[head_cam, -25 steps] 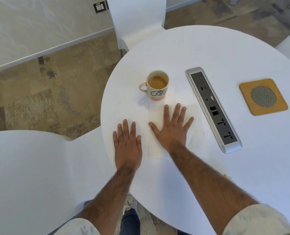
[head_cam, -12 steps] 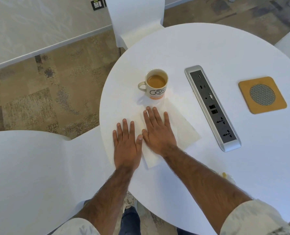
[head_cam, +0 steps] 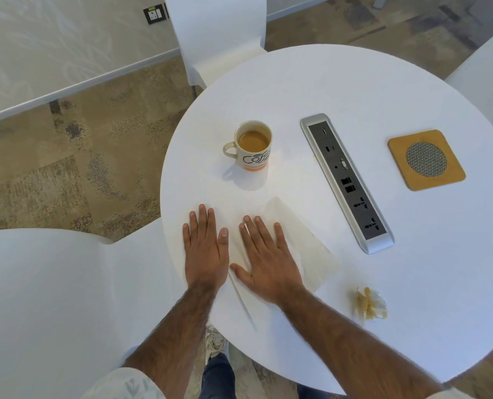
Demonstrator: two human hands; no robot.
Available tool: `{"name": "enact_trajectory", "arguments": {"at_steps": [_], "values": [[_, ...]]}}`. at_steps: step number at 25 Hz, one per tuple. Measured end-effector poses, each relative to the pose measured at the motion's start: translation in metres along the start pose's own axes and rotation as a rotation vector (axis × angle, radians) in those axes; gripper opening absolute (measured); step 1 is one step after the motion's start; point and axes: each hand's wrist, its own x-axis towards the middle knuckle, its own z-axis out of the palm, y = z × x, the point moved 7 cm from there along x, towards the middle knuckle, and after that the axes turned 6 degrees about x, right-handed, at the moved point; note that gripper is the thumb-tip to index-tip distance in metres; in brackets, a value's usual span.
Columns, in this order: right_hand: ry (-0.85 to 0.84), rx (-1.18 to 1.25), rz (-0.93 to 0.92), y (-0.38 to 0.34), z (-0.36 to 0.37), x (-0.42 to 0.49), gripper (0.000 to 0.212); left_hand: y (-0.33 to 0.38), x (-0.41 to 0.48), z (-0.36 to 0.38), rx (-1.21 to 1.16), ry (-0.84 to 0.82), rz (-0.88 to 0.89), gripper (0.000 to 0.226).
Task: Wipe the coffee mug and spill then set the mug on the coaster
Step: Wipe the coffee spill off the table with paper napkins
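A patterned beige carpet and plain white chairs surround the round white counter, seen from above by the person seated at it. Both hands lie palm-down near the counter's close edge. The right hand is flat, with fingers spread apart, pressing on a thin white paper napkin that carries faint tan staining; it grips nothing, it only pushes down. The left hand rests just beside it, fingers extended and close together, on bare counter at the napkin's edge, likewise holding nothing. Ahead of the 2 hands, and apart from both, stands the cream ceramic mug with black lettering and an orange base band, upright, holding milky coffee, handle toward the left. Beyond the right hand's fingertips, further right, lies a long silver and grey socket strip, and past that, well away, the square cork coaster with a round mesh centre, with nothing on it. Near the right forearm sits a crumpled, coffee-stained tissue wad. By my reading the spill wipe is under way or nearly done, since little liquid shows on the surface; whether the mug's outside is clean I cannot tell. Moving the mug to the coaster plainly remains.
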Motion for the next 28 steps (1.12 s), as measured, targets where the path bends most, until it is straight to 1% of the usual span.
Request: {"name": "enact_trajectory", "arguments": {"at_steps": [2,4,6,7,8,10,11,12,13,14,16,17,19,20,21,24,26,28], "values": [[-0.057,0.028,-0.014,-0.004,0.001,-0.021,0.078,0.0,0.0,0.0,-0.02,-0.005,0.005,0.075],[-0.094,0.089,-0.077,-0.006,-0.006,-0.034,0.073,0.0,0.0,0.0,-0.043,0.003,0.004,0.078],[-0.066,0.263,-0.099,0.0,-0.028,-0.035,0.07,-0.002,0.001,0.001,-0.053,0.005,0.004,0.079],[-0.014,0.374,-0.068,0.007,-0.044,-0.031,0.069,-0.002,0.001,0.002,-0.056,0.004,0.006,0.079],[0.07,0.487,0.001,0.019,-0.062,-0.025,0.068,-0.002,0.0,0.003,-0.057,0.005,0.007,0.079],[0.308,0.686,0.163,0.052,-0.099,-0.015,0.067,-0.001,0.0,0.001,-0.049,0.006,0.007,0.078],[0.405,0.734,0.228,0.07,-0.111,-0.011,0.068,-0.001,0.0,0.001,-0.047,0.003,0.006,0.078],[0.455,0.751,0.286,0.087,-0.12,-0.007,0.072,-0.001,0.0,0.001,-0.046,-0.001,0.006,0.077],[0.458,0.755,0.336,0.101,-0.123,-0.003,0.076,0.0,0.0,0.001,-0.04,-0.006,0.005,0.076],[0.426,0.74,0.375,0.11,-0.123,0.002,0.08,0.0,0.0,0.002,-0.026,-0.009,0.003,0.075],[0.3,0.651,0.399,0.119,-0.107,0.008,0.082,0.001,-0.001,0.003,0.009,-0.011,-0.002,0.072],[0.211,0.534,0.374,0.119,-0.091,0.01,0.083,0.0,0.0,0.004,0.021,-0.012,-0.004,0.071],[0.053,0.204,0.299,0.111,-0.057,0.006,0.088,-0.001,0.0,0.004,0.031,-0.013,-0.004,0.069],[0.027,0.076,0.288,0.108,-0.046,0.003,0.093,-0.001,-0.001,0.005,0.032,-0.013,0.0,0.07],[0.03,0.014,0.3,0.107,-0.04,0.003,0.097,0.0,0.0,0.005,0.034,-0.011,0.003,0.07],[0.067,0.001,0.333,0.105,-0.038,0.004,0.102,0.0,0.001,0.005,0.053,-0.021,0.002,0.07],[0.078,-0.016,0.301,0.101,-0.037,0.005,0.101,0.001,0.0,0.005,0.06,-0.027,0.006,0.07],[0.05,-0.028,0.256,0.09,-0.036,0.005,0.099,0.001,0.0,0.005,0.056,-0.038,0.007,0.07]]}}
